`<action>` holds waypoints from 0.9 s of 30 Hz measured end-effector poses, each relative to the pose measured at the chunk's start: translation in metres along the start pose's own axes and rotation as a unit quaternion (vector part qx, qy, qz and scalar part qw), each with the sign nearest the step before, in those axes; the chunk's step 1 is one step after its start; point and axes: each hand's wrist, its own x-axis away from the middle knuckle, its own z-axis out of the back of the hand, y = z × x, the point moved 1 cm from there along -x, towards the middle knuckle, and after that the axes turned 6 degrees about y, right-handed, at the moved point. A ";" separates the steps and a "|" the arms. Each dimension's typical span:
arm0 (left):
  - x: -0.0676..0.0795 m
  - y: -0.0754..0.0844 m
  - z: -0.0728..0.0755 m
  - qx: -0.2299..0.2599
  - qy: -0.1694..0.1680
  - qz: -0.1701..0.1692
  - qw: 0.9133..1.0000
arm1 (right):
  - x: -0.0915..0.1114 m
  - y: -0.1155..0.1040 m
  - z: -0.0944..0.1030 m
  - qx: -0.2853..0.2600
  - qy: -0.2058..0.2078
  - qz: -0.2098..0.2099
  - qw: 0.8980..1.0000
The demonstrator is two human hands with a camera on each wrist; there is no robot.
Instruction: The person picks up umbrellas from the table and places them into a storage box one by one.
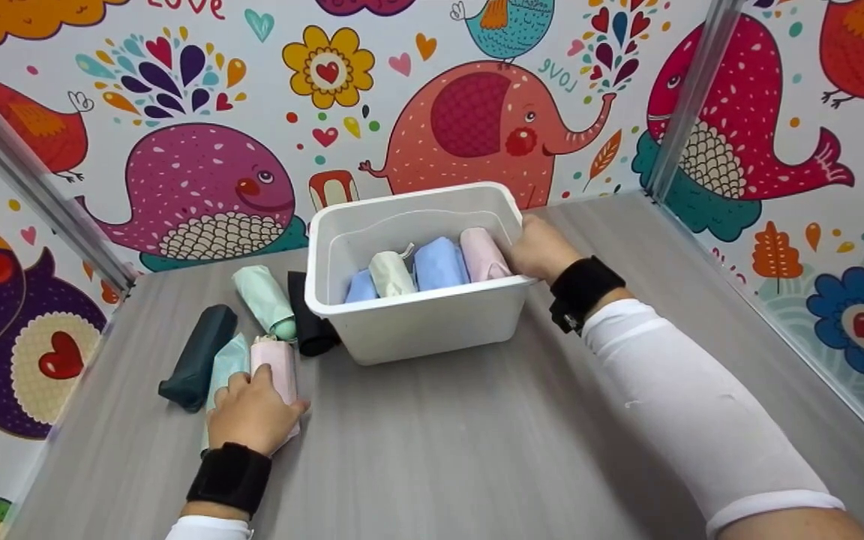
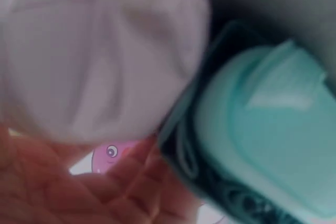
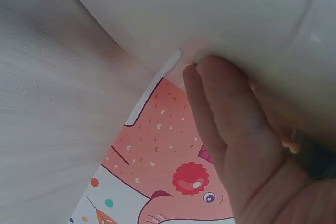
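Note:
A white plastic bin [image 1: 432, 326] stands tilted, its opening turned toward me. Inside lie several folded umbrellas, among them a blue one [image 1: 439, 264], a cream one [image 1: 392, 274] and a pink one [image 1: 483, 253]. My right hand [image 1: 546, 247] grips the bin's right rim, its fingers [image 3: 231, 103] against the outer wall under the edge. My left hand [image 1: 253, 411] holds a pale pink folded umbrella [image 1: 274, 360] on the table, fingers over its top and thumb along its right side. Right beside that hand lies a turquoise folded umbrella [image 1: 229, 358], whose end [image 2: 273, 124] fills the left wrist view's right side.
Left of the bin lie a dark green folded umbrella [image 1: 203, 352], a mint one [image 1: 263, 300] and a black one [image 1: 312, 322] close against the bin. The grey wooden table [image 1: 462, 442] ends at printed wall panels [image 1: 214, 187] with metal corner strips.

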 end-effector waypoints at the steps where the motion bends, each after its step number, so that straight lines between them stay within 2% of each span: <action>1: 0.001 0.000 -0.001 -0.004 0.001 -0.001 1.000 | 0.000 0.000 0.000 -0.001 0.000 0.001 1.000; 11: 0.005 0.001 -0.012 -0.025 0.027 -0.024 0.999 | -0.001 0.000 0.000 -0.002 0.003 0.005 1.000; 17: 0.006 0.005 -0.014 -0.015 0.038 -0.031 0.999 | -0.002 0.000 0.000 -0.001 0.003 0.002 1.000; 27: 0.007 0.012 -0.019 0.004 0.018 -0.020 1.000 | -0.001 -0.001 -0.001 -0.008 0.000 -0.004 1.000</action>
